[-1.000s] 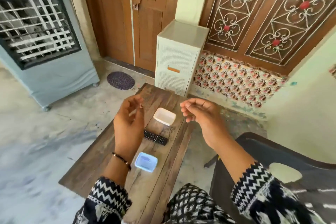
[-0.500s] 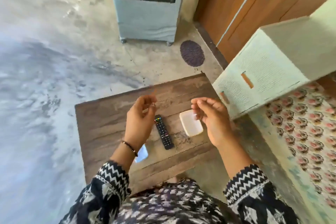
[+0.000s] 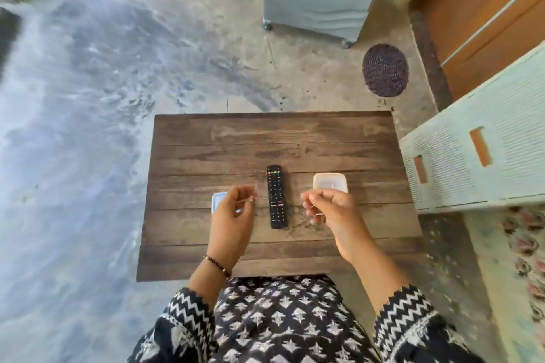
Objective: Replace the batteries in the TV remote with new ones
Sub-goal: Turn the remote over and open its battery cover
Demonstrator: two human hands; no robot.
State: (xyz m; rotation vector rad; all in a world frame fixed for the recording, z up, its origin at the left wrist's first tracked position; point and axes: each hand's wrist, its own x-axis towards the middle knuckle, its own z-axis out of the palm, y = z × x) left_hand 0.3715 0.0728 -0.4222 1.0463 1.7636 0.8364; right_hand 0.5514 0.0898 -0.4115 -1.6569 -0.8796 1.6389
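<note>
The remote [image 3: 277, 197] lies face up mid-table [image 3: 206, 138]; the left hand [image 3: 233, 222] and right hand [image 3: 333, 212] hover beside it — fingers loosely curled, holding nothing discernible.

The single head camera is looking almost straight down from above the wooden table [image 3: 265, 138], sitting close over its near edge, with floor stretching beyond its far edge.
</note>
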